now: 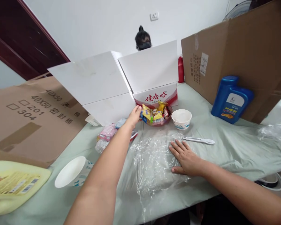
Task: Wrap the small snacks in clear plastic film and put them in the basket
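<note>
At the far side of the table, my left hand [134, 117] is closed at the left edge of a pinkish see-through bowl [159, 122]. Small wrapped snacks [157, 115] in yellow, red and blue fill this bowl. Its fingertips are partly hidden beside a yellow packet. My right hand [186, 158] lies flat, fingers spread, on a crinkled clear plastic bag [154, 175]. Just beyond that hand is a white utility knife [199, 140]. A white paper bowl [181, 118] stands right of the snacks.
Left of my forearm are plastic-wrapped pink items [107, 132], a tilted paper bowl [71, 172] and a yellow jug [16, 187]. An open white carton [154, 72] stands behind, with a person beyond. A blue bottle [230, 100] stands before a brown carton [236, 56].
</note>
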`<state>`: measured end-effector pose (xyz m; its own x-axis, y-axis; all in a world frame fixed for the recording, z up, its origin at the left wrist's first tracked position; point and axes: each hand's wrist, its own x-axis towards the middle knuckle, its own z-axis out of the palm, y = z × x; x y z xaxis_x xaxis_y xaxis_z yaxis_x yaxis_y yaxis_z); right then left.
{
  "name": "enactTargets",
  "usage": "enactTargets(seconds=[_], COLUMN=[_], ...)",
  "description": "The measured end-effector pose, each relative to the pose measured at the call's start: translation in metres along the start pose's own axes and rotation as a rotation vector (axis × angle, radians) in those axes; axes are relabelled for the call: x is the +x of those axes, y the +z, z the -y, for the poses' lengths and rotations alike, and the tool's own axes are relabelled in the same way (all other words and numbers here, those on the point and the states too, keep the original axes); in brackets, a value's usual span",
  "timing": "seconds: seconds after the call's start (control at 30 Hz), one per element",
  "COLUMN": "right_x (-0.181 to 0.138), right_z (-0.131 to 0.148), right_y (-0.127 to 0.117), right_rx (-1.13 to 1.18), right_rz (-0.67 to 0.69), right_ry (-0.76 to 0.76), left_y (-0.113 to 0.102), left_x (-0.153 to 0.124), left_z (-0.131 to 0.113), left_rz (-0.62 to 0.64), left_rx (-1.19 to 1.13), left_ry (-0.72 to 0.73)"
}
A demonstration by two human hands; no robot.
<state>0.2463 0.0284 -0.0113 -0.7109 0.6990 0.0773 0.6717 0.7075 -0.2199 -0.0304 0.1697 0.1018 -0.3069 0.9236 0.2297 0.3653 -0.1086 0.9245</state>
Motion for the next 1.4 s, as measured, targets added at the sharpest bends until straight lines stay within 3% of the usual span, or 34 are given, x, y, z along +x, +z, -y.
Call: enactTargets(seconds=[0.13, 0.27, 0.3, 0.37, 0.43, 0.5, 0.7, 0.77, 0.83, 0.9, 0.97, 1.03, 1.1, 1.23, 1.4], right_x=[-0.001, 0.001, 0.001, 0.002, 0.001, 0.0, -0.006, -0.01, -0.015, -0.02, -0.025, -0.028, -0.028, -0.026, -0.029], right_z=[-0.001, 0.0, 0.001, 0.003, 0.003, 0.0, -0.023, -0.03, -0.035, -0.035, -0.029, -0.021, -0.015, -0.018, -0.036], right_y=[0.001, 0.0, -0.001, -0.006, -0.013, -0.019, -0.027, -0.034, -0.043, -0.053, -0.058, -0.058, -0.053, -0.052, -0.068], right_rx=[0.008, 0.016, 0.017, 0.023, 0.047, 0.084, 0.104, 0.145, 0.256, 0.382, 0.432, 0.389, 0.328, 0.429, 0.63], right_rz=[0.019, 0.053, 0.059, 0.078, 0.088, 0.084, 0.073, -0.003, -0.061, -0.008, 0.144, 0.274, 0.292, 0.162, 0.141], right_ry=[0.001, 0.024, 0.03, 0.034, 0.021, -0.009, 0.012, 0.007, -0.094, -0.255, -0.384, -0.405, -0.359, -0.289, -0.12], left_y=[0.009, 0.001, -0.001, -0.006, -0.011, -0.016, -0.029, -0.034, -0.042, -0.049, -0.051, -0.049, -0.042, -0.031, -0.046], left_x=[-0.012, -0.081, -0.102, -0.142, -0.173, -0.191, -0.186, -0.183, -0.185, -0.193, -0.206, -0.221, -0.236, -0.251, -0.232], left_z=[0.006, 0.011, 0.012, 0.014, 0.018, 0.027, 0.057, 0.054, 0.043, 0.027, 0.013, 0.002, -0.003, -0.006, -0.007], left_rz=[-0.051, 0.015, 0.106, 0.41, 0.636, 0.742, 0.596, 0.544, 0.545, 0.693, 0.973, 1.182, 1.212, 1.126, 1.134], left_rx=[0.097, 0.175, 0.198, 0.313, 0.391, 0.47, 0.633, 0.601, 0.544, 0.483, 0.454, 0.508, 0.633, 0.826, 0.672], left_ry=[0.106, 0.247, 0.282, 0.409, 0.423, 0.417, 0.517, 0.533, 0.497, 0.408, 0.335, 0.321, 0.335, 0.334, 0.25])
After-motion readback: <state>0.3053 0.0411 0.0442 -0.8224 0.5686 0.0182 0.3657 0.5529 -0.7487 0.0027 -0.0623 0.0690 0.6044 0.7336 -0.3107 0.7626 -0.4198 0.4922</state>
